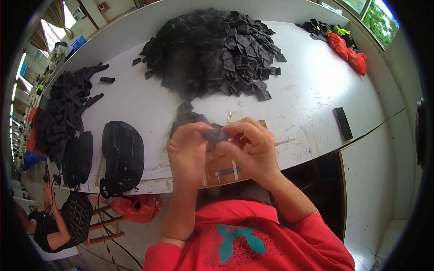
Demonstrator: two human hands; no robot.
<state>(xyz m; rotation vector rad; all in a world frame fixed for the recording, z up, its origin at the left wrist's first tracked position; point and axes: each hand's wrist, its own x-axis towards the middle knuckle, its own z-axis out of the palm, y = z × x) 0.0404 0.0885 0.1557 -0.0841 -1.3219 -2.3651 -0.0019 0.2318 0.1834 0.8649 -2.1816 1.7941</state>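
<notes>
**Both hands pinching one small black fabric piece above the tabletop edge**

The white tabletop (pixel 316 90) carries everything, and I take the big heap of black fabric squares (pixel 217 49) at its middle as my landmark. To the left of that heap, along the tabletop's left edge, lies a long pile of black straps (pixel 68 104). Nearer to me from the straps, still left of the heap, sit two black rounded bags (pixel 122 153) side by side at the front edge. Far right of the heap, at the back corner, are some red-orange bundles (pixel 348 52) with dark scraps beside them. To the right of the heap and nearer to me lies a flat black bar (pixel 342 123), alone. Just in front of the heap sits a small cluster of black pieces (pixel 187 116).

In front of that again, over the tabletop's near edge, my left hand (pixel 187 153) and right hand (pixel 253 151) meet. Each grip is pressed together on the same small black fabric piece (pixel 214 135), thumb and fingertips of both hands pinching it from either side, held up off the tabletop between them.
</notes>
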